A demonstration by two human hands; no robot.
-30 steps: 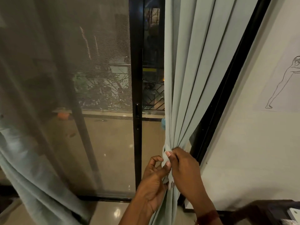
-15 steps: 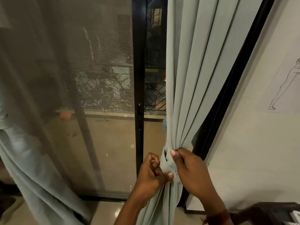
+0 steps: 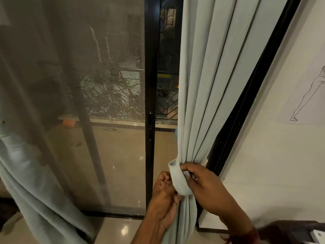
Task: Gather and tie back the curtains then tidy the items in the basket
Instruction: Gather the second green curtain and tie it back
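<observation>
The right-hand curtain, pale grey-green, hung in vertical pleats and was gathered at its lower part, where a matching fabric tieback looped round the bunch. A second curtain hung swept aside at left.

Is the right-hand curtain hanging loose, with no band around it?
No, a fabric band wraps the gathered curtain, held by both hands.
</observation>
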